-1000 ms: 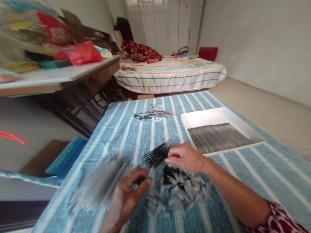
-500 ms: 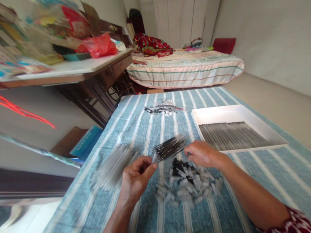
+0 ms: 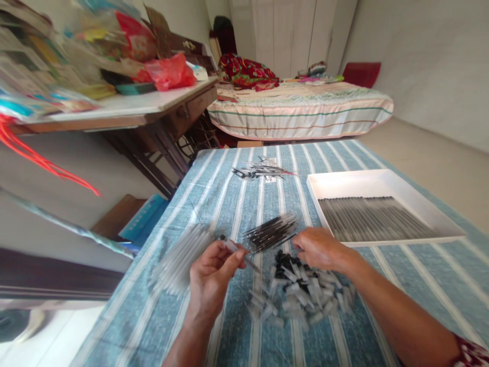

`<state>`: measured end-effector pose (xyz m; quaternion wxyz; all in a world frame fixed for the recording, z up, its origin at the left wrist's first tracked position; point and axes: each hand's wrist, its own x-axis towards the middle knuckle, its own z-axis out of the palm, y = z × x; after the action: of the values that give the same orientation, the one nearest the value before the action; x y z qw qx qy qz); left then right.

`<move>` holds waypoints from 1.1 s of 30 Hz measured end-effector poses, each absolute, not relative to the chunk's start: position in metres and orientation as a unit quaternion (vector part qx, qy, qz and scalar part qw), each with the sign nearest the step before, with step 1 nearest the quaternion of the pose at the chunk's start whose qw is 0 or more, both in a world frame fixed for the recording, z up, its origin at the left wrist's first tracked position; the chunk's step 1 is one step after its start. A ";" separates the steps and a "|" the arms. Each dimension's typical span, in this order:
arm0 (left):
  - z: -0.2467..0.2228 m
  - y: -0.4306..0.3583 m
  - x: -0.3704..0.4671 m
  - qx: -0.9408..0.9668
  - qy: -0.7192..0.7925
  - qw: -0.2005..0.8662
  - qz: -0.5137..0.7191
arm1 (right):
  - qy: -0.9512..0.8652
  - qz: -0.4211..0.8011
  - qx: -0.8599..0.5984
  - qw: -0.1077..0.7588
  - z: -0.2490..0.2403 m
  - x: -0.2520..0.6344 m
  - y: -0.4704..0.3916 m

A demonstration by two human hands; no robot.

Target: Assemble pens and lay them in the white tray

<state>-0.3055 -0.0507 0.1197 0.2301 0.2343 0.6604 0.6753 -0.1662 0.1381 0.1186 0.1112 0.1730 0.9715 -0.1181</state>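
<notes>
Left grip (image 3: 214, 270) pinches a black-ended tube (image 3: 231, 245); right grip (image 3: 319, 248), can't tell; striped cloth (image 3: 214, 204) below, bed (image 3: 301, 109) beyond.

I see a blue cloth (image 3: 233, 326) with white stripes. I make out the tray (image 3: 355, 183) as white, its rods (image 3: 376, 219) grey with black ends. The thin sticks (image 3: 267, 232) look black, fading paler at one end; the small caps (image 3: 315, 290) are whitish. I read the bedspread (image 3: 301, 114) as cream with green and brown lines, the blanket (image 3: 244, 71) as red, multicoloured and floral.
</notes>
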 end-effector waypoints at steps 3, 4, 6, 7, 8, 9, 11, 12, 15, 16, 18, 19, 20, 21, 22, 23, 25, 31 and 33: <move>0.120 -0.052 -0.305 0.220 0.621 0.245 0.712 | 0.962 -0.202 0.173 0.061 0.121 -0.165 0.137; 0.120 -0.052 -0.305 0.216 0.606 0.251 0.723 | 0.955 -0.242 0.168 0.043 0.121 -0.165 0.135; 0.121 -0.052 -0.304 0.209 0.583 0.262 0.740 | 0.932 -0.330 0.150 0.013 0.121 -0.164 0.131; 0.121 -0.052 -0.303 0.205 0.574 0.267 0.746 | 0.918 -0.371 0.140 0.004 0.120 -0.165 0.128; 0.122 -0.052 -0.303 0.201 0.567 0.272 0.751 | 0.904 -0.408 0.131 -0.003 0.120 -0.165 0.126; 0.123 -0.052 -0.302 0.196 0.560 0.278 0.755 | 0.891 -0.437 0.125 -0.007 0.119 -0.165 0.123; 0.125 -0.052 -0.301 0.185 0.550 0.284 0.764 | 0.870 -0.478 0.119 -0.012 0.118 -0.166 0.119; 0.126 -0.052 -0.301 0.181 0.546 0.286 0.767 | 0.863 -0.491 0.118 -0.014 0.118 -0.167 0.117; 0.127 -0.052 -0.301 0.176 0.537 0.290 0.772 | 0.846 -0.519 0.117 -0.026 0.119 -0.168 0.112; 0.127 -0.052 -0.301 0.175 0.535 0.292 0.773 | 0.842 -0.526 0.117 -0.030 0.119 -0.168 0.111; 0.126 -0.052 -0.301 0.174 0.534 0.292 0.774 | 0.836 -0.534 0.116 -0.038 0.120 -0.169 0.108; 0.126 -0.052 -0.301 0.173 0.535 0.292 0.774 | 0.835 -0.537 0.115 -0.040 0.120 -0.169 0.107; 0.126 -0.052 -0.300 0.174 0.535 0.293 0.773 | 0.834 -0.538 0.115 -0.041 0.121 -0.169 0.107; 0.125 -0.052 -0.300 0.174 0.535 0.293 0.773 | 0.834 -0.538 0.116 -0.041 0.121 -0.169 0.106; 0.125 -0.052 -0.300 0.175 0.535 0.294 0.773 | 0.834 -0.537 0.116 -0.043 0.120 -0.169 0.106; 0.126 -0.052 -0.300 0.176 0.534 0.295 0.773 | 0.834 -0.537 0.116 -0.044 0.120 -0.169 0.106; 0.126 -0.052 -0.300 0.175 0.532 0.295 0.774 | 0.834 -0.537 0.116 -0.047 0.119 -0.169 0.106; 0.127 -0.052 -0.299 0.176 0.532 0.300 0.772 | 0.827 -0.546 0.122 -0.058 0.116 -0.170 0.104; 0.126 -0.051 -0.298 0.180 0.526 0.305 0.773 | 0.824 -0.549 0.122 -0.069 0.116 -0.170 0.103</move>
<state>-0.2982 -0.0512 0.1258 0.3054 0.1802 0.5264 0.7727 -0.1702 0.1028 0.1157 -0.0691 0.1220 0.8238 -0.5493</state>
